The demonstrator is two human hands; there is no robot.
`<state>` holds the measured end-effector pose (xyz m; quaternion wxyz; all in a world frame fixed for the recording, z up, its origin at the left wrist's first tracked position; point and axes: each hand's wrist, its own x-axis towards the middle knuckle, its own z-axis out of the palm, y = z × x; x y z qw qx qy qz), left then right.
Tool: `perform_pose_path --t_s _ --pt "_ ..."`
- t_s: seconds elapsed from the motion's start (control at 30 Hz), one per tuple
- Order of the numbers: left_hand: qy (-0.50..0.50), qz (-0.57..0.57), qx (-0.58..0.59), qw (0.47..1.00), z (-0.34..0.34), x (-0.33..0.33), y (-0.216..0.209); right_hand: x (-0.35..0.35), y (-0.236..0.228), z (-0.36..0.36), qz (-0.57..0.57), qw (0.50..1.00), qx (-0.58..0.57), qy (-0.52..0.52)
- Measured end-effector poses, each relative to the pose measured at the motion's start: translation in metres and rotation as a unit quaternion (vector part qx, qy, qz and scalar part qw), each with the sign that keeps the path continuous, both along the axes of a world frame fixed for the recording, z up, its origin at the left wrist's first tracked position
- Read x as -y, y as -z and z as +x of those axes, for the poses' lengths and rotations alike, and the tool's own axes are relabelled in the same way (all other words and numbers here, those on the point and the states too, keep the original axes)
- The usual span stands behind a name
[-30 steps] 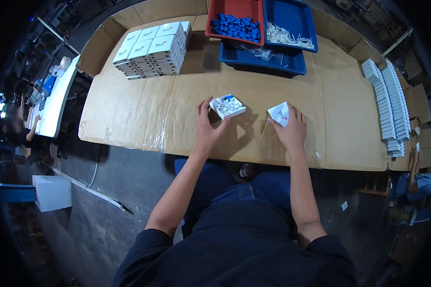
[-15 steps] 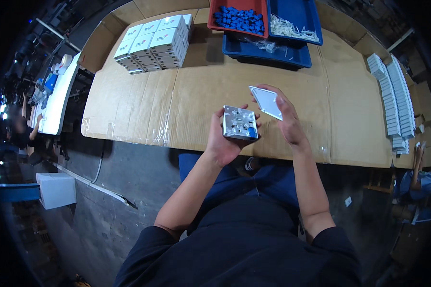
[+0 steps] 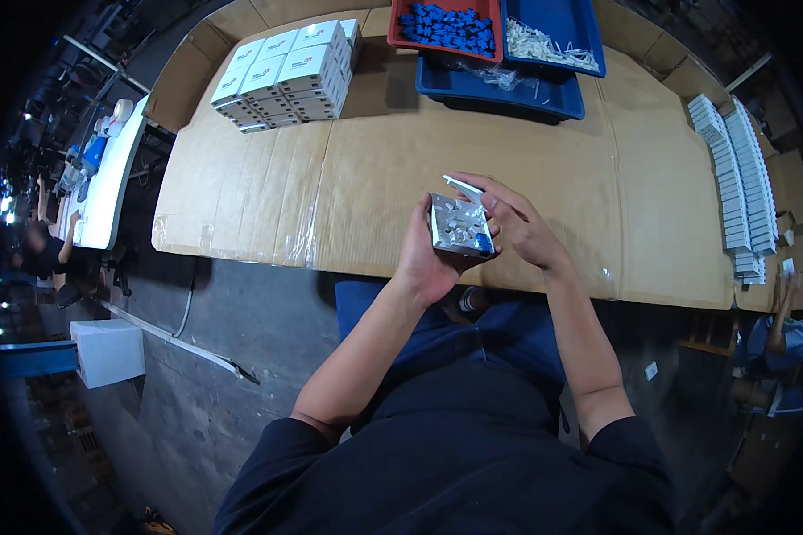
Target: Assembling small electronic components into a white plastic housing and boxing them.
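Note:
My left hand [image 3: 424, 263] is closed around a small square white plastic box [image 3: 459, 227], held open side up above the table's near edge. Moulded fittings show inside it, and a blue piece [image 3: 483, 242] sits in its near right corner. In my right hand [image 3: 526, 227] is a flat white lid [image 3: 466, 189], gripped between thumb and fingers. The lid is tilted over the box's far right side, and part of it is hidden by the fingers. Whether lid and box touch, I cannot tell.
Stacked white boxes [image 3: 281, 76] stand at the table's far left. Beyond my hands are a red bin [image 3: 401, 40] of blue pieces and blue bins [image 3: 509, 111], one holding white parts. Rows of white pieces [image 3: 723, 178] line the right side. People work at both sides.
My right hand has brought the lid left and tilted it down over the box. My left hand has shifted slightly right with the box.

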<state>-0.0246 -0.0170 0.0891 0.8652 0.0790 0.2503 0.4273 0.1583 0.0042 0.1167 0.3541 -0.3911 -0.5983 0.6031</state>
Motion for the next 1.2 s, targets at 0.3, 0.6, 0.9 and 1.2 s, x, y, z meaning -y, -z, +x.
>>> perform_pose_path --t_s 0.3,0.6,0.9,1.2 --pt "-0.021 -0.027 -0.045 0.998 0.007 0.001 0.000 0.001 0.023 -0.010 0.089 0.996 -0.023 0.006" --pt "-0.030 -0.031 -0.085 0.995 0.011 0.002 0.003 0.003 0.020 -0.015 0.064 0.997 0.007 -0.031" --pt "-0.020 -0.037 -0.068 0.997 0.011 -0.002 0.008 -0.001 0.026 -0.007 0.061 0.997 -0.018 -0.050" --pt "0.019 -0.077 -0.051 0.996 0.012 -0.003 0.017 -0.021 0.035 0.007 0.012 0.994 0.030 -0.105"
